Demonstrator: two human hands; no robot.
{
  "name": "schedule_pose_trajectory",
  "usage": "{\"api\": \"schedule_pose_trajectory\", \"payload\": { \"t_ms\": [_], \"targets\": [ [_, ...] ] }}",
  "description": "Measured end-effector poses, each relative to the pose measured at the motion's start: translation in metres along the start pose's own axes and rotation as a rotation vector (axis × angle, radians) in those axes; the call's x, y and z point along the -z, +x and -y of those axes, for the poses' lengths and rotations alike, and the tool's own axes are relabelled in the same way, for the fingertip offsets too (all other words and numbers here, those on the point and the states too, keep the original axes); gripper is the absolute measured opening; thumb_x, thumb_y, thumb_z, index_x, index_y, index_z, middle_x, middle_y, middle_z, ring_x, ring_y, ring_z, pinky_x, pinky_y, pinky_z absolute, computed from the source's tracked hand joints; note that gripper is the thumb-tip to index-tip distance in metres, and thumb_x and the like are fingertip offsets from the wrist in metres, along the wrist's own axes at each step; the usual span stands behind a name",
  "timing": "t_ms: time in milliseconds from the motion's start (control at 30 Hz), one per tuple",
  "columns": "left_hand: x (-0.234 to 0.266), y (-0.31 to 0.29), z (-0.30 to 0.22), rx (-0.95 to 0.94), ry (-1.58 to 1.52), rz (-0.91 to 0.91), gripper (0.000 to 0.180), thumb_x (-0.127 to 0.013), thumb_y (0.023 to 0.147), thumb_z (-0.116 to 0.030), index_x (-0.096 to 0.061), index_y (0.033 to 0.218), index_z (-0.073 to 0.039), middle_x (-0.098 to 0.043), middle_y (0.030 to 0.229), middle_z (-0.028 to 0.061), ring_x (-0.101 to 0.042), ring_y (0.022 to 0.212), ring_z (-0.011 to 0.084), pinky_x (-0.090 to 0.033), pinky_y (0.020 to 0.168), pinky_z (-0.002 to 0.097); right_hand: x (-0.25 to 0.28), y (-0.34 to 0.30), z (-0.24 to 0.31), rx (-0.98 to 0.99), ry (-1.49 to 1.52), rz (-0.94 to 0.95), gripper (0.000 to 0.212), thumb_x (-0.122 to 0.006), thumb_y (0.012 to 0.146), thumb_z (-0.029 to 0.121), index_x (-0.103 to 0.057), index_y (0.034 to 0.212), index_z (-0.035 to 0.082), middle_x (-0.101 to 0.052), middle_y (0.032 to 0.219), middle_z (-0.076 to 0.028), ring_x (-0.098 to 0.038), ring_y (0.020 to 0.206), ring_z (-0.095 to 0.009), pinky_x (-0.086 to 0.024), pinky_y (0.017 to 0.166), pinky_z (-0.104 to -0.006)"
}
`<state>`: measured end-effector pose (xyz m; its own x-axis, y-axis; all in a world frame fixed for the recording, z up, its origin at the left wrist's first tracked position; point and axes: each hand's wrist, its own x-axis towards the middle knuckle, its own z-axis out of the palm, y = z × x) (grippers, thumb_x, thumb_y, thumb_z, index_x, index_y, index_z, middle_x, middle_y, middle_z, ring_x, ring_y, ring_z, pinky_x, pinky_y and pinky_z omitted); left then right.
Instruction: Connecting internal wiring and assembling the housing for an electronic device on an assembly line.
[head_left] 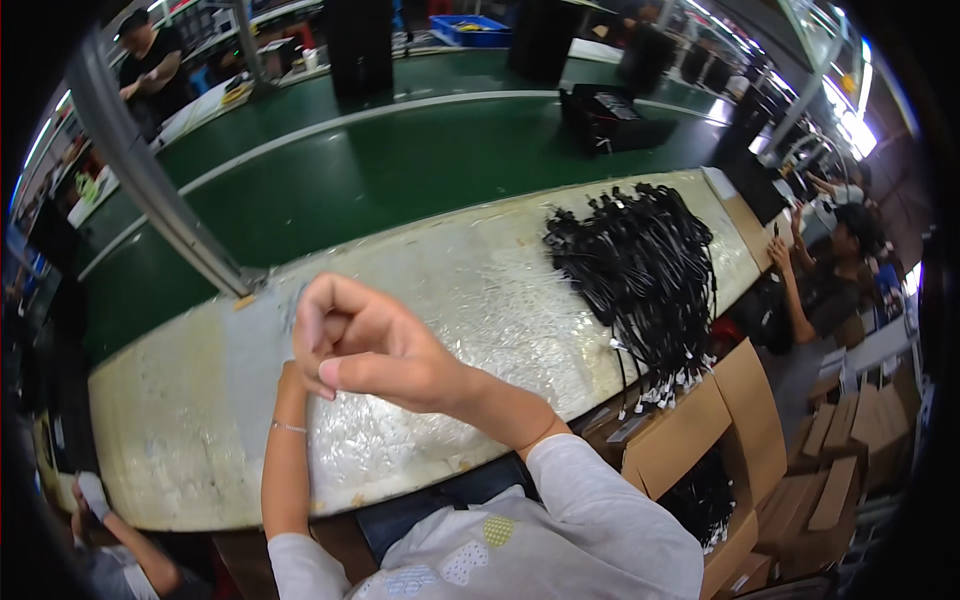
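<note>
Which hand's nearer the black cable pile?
Right. The right hand is over the table, left of the black cable pile. The left forearm ends farther left of the pile, its hand mostly hidden by the right one.

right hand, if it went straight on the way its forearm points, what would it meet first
Likely the metal post, near its foot; depth is unclear, so the right hand might pass in front of it.

From here I see the right hand [375, 350] at mid-frame covering what is probably the left hand. Lower right, carton flaps [680, 425] partly hide black cables [698, 500]; I can't read the tiny white connectors' [660, 393] shape. The lower-left co-worker [135, 555] is cut off.
</note>
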<state>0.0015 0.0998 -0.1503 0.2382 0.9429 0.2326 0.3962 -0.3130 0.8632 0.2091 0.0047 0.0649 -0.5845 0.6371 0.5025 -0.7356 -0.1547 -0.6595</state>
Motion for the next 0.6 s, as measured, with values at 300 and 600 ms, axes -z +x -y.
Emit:
{"api": "schedule_pose_trajectory", "payload": {
  "t_ms": [300,600],
  "targets": [
    [0.01,-0.014,-0.034,0.116,-0.651,0.241,0.064,-0.078,0.056,-0.016,-0.056,0.115,-0.005,-0.059,0.105,-0.0002,-0.056,0.098,0.01,-0.043,0.087,0.0203,0.005,0.004,-0.005,-0.016,0.055,0.009,0.024,-0.05,0.077,0.001,-0.041,0.099,0.004,-0.045,0.081,-0.004,-0.046,0.07,-0.013,-0.04,0.066,-0.0281],
    [0.001,0.02,0.002,0.048,-0.364,0.419,0.064,-0.075,0.059,-0.018,-0.055,0.118,-0.003,-0.061,0.108,0.0039,-0.057,0.101,0.0152,-0.045,0.09,0.0259,0.01,0.007,-0.003,0.014,0.001,0.006,0.024,-0.056,0.083,0.005,-0.043,0.103,0.004,-0.047,0.081,-0.004,-0.047,0.071,-0.012,-0.04,0.066,-0.0276]
  ]
}}
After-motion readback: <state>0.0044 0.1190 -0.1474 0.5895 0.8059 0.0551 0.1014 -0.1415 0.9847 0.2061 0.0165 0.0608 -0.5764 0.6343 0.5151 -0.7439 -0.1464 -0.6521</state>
